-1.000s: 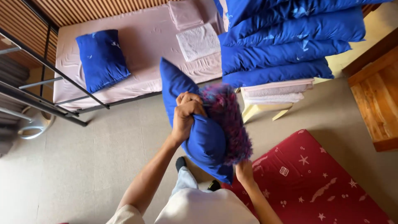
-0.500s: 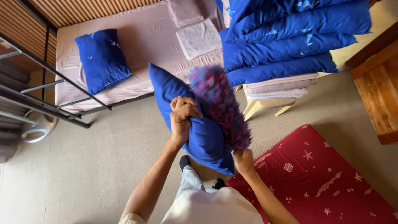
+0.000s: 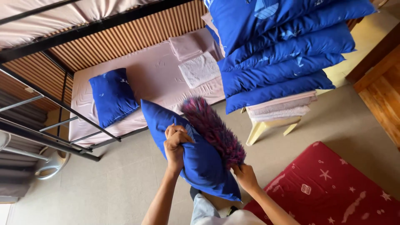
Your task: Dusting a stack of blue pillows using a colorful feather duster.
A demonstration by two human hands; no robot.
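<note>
Since the earlier frame the fluffy purple duster has swung down flat against the blue pillow. The right hand is wrapped around the duster's base, near right; the left hand clutches the pillow's edge mid-air. Farther off lie the bed and stacked blue pillows.

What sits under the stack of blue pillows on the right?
Folded pale linens lie under the pillow stack, on a cream stool. The stool's top is covered; only its legs show.
</note>
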